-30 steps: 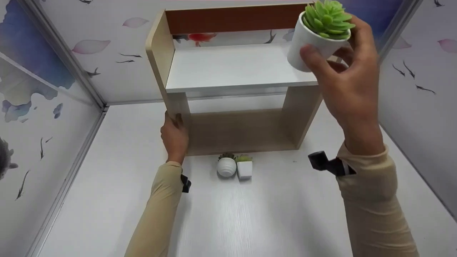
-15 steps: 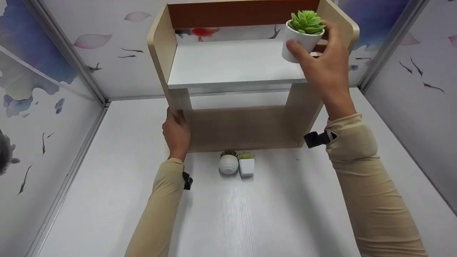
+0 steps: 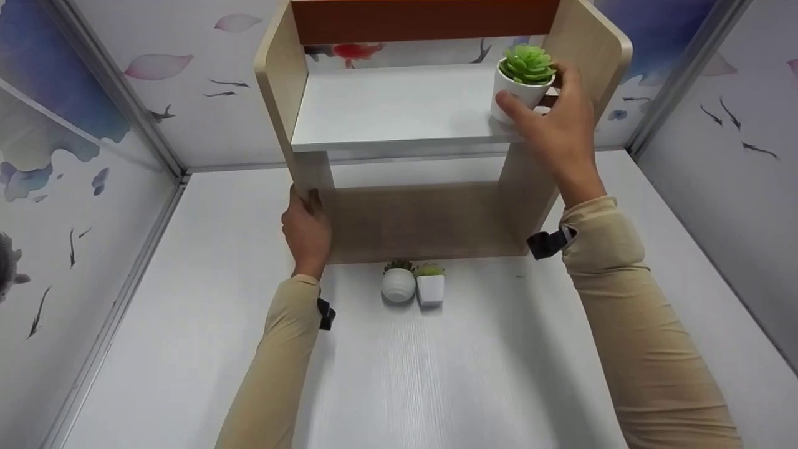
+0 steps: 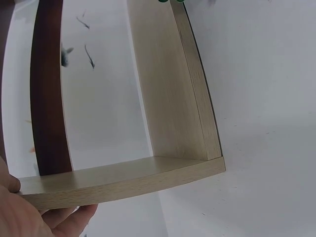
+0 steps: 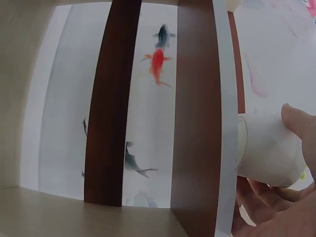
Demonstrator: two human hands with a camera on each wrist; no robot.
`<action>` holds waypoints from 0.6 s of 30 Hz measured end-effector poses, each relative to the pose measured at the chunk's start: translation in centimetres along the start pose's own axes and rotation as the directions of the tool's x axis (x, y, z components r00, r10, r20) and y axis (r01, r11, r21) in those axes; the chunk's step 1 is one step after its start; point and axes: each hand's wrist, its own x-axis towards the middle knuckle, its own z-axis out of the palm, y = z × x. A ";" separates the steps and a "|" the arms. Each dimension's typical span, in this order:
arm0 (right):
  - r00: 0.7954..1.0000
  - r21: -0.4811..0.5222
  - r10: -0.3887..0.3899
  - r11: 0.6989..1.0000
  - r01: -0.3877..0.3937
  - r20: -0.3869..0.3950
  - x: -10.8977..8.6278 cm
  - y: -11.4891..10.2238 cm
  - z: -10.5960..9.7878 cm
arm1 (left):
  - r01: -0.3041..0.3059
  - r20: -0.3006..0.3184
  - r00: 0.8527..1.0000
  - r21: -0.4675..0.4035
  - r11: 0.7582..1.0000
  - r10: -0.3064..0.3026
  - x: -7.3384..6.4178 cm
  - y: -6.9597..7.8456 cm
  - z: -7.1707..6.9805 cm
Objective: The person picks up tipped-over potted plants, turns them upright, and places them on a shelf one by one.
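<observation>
In the head view, my right hand point(image 3: 555, 131) grips a white pot point(image 3: 517, 100) holding a bright green succulent point(image 3: 527, 64). The pot stands upright at the right end of the white upper shelf point(image 3: 399, 109), its base at the board or very near it. From the right wrist view, the same white pot point(image 5: 269, 148) sits beside the shelf board's edge, with thumb and fingers around it. My left hand point(image 3: 307, 234) grips the left side panel of the small wooden shelf unit point(image 3: 274, 75). That grip shows in the left wrist view too, where the hand point(image 4: 34, 212) pinches the panel's edge.
Two small potted plants, a round ribbed white pot point(image 3: 398, 285) and a square white pot point(image 3: 430, 290), stand side by side on the white table point(image 3: 399, 374) before the unit. The lower compartment point(image 3: 424, 221) lies under the shelf. Patterned walls point(image 3: 68, 206) enclose the table.
My right hand has moved left and inward with the potted succulent, then down to the upper shelf. The left hand keeps its hold on the side panel.
</observation>
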 end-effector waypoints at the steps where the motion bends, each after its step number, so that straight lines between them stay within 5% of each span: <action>1: 1.000 -0.003 0.004 1.000 -0.004 0.004 0.0 0.1 0.0 | 0.002 -0.002 1.000 0.002 1.000 -0.002 0.0 0.0 0.0; 18: 0.999 -0.050 0.037 0.998 -0.035 0.038 0.1 0.7 0.4 | -0.001 -0.005 1.000 0.005 1.000 0.002 0.1 0.0 0.0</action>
